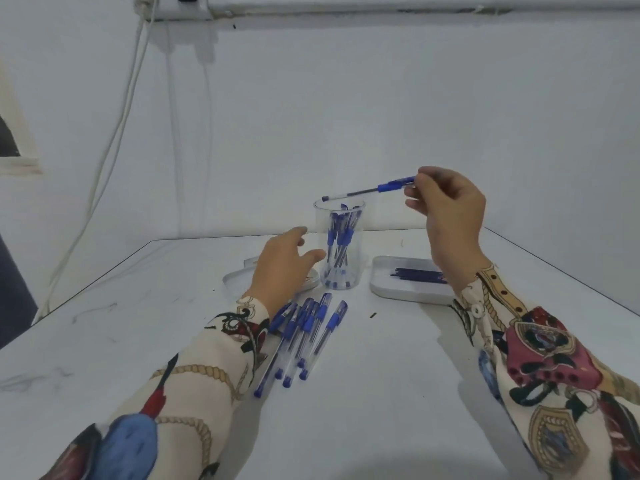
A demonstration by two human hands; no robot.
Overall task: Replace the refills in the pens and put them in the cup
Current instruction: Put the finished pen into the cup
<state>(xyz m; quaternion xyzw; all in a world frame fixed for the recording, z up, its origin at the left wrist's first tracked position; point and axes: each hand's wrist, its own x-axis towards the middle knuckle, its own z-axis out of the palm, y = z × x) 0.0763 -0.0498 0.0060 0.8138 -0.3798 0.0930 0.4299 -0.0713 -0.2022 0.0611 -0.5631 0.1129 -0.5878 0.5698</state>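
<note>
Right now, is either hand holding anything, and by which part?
The right hand pinches a clear blue-capped pen at its capped end, above the clear plastic cup. The left hand holds nothing.

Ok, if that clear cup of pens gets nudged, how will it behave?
The clear cup is tall and narrow with pens leaning inside, so it probably tips rather than slides. It looks like light plastic. The left hand beside it could steady it.
</note>
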